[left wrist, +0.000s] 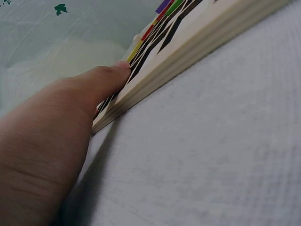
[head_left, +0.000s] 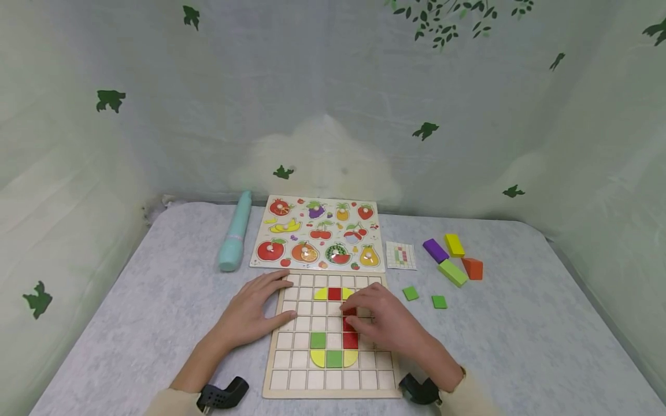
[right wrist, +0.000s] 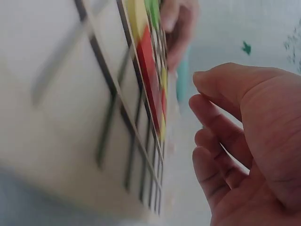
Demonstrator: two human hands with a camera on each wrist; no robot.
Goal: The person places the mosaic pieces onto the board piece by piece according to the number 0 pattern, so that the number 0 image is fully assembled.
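A wooden grid board (head_left: pixel 281 380) lies flat on the table. Its squares hold red tiles (head_left: pixel 350 341), green tiles (head_left: pixel 334 359) and yellow rounded tiles (head_left: pixel 317 359). My left hand (head_left: pixel 250 315) rests at the board's left edge, fingers extended and thumb (left wrist: pixel 110 77) lying over the rim. My right hand (head_left: pixel 387 320) hovers above the right half, over the column of red tiles, partly covering it. In the right wrist view the right hand (right wrist: pixel 235 141) has loosely bent fingers, with thumb and index tip close together and nothing visible between them.
Two loose green tiles (head_left: pixel 410 293) lie right of the board. Behind them sit purple (head_left: pixel 435 250), yellow (head_left: pixel 454 245), lime (head_left: pixel 452 273) and orange (head_left: pixel 473 268) blocks. A pattern card (head_left: pixel 400 256), a fruit puzzle board (head_left: pixel 262 228) and a teal bottle-shaped object (head_left: pixel 235 234) lie farther back.
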